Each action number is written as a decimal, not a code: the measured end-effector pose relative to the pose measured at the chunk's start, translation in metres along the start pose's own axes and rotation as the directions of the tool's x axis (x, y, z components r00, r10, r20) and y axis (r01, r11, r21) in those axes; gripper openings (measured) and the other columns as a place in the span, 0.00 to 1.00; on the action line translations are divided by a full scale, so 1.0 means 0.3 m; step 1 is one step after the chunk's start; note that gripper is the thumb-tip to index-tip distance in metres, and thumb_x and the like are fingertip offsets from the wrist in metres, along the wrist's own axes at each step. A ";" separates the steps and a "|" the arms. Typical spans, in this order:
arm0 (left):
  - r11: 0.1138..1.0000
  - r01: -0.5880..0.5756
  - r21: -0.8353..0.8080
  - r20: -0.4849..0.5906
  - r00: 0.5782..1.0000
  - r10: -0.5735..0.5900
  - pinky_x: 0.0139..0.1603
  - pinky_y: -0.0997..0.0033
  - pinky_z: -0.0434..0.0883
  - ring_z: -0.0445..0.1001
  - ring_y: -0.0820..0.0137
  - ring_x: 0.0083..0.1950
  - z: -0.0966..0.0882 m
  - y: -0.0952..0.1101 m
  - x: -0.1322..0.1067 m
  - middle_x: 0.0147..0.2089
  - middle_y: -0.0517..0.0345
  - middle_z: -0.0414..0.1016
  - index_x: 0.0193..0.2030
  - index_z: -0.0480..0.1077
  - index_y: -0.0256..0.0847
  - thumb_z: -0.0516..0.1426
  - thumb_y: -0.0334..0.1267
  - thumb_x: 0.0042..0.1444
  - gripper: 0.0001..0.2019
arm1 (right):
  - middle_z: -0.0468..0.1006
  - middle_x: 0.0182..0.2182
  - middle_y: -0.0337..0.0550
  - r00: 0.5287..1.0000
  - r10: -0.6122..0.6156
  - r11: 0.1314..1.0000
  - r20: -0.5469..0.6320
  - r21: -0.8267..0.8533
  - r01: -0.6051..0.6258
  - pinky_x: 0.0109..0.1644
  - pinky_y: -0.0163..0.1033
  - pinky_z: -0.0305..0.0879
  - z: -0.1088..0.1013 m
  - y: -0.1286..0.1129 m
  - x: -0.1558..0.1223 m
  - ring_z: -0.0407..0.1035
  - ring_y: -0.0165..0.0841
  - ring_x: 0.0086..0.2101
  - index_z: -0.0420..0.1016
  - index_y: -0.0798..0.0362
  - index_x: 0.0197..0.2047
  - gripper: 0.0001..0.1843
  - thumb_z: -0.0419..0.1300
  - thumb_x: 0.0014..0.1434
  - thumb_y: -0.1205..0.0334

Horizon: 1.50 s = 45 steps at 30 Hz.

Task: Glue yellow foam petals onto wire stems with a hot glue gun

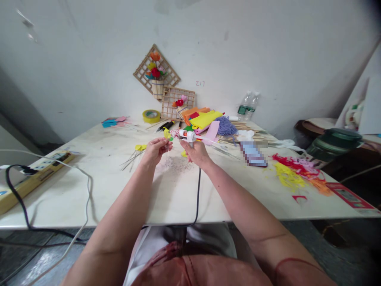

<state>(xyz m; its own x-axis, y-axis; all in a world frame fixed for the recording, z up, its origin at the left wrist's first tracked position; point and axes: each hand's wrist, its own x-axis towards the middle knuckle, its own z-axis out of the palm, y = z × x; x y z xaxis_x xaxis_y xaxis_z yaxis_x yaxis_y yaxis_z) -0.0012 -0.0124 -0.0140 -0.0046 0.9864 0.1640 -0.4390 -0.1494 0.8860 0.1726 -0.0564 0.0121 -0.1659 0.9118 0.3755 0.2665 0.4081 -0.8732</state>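
Note:
My right hand (195, 153) is wrapped around a white hot glue gun (190, 137). A pale glue stick (206, 140) juts from its back, and a black cord drops from its handle past the table edge. In my left hand (157, 149), the fingers pinch a small yellow flower (167, 133) with a bit of green below it and a thin stem hanging down. The gun's nozzle points at the flower; I cannot tell whether they touch. Left of my left hand lie yellow flower pieces (141, 147) on thin wire stems. Another yellow piece (184, 153) is partly hidden by my right hand.
Behind my hands lie coloured felt sheets (205, 119), purple yarn (226, 126), markers (166, 126) and yellow tape (151, 116). A phone (254, 154) and felt scraps (288, 176) are at right. A power strip (38, 174) with cables lies left. Lattice panels (178, 99) with flowers lean at the wall.

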 end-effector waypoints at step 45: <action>1.000 -0.005 -0.018 -0.020 1.000 0.005 0.30 0.73 0.72 0.74 0.73 0.23 -0.005 0.003 0.006 0.24 0.54 0.76 0.27 0.70 0.33 0.64 0.31 0.38 0.08 | 0.64 0.19 0.34 0.996 -0.052 0.998 0.069 -0.015 0.053 0.14 0.29 0.58 0.005 -0.007 -0.004 0.59 0.23 0.13 0.72 0.58 0.46 0.32 0.52 0.52 0.37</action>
<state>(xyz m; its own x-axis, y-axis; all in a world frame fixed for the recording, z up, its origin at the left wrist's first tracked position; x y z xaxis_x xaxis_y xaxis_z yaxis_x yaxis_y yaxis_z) -0.0031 -0.0106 -0.0134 -0.0245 0.9869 0.1596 -0.4549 -0.1532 0.8772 0.1709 -0.0585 0.0130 -0.2448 0.8840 0.3983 0.2712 0.4568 -0.8472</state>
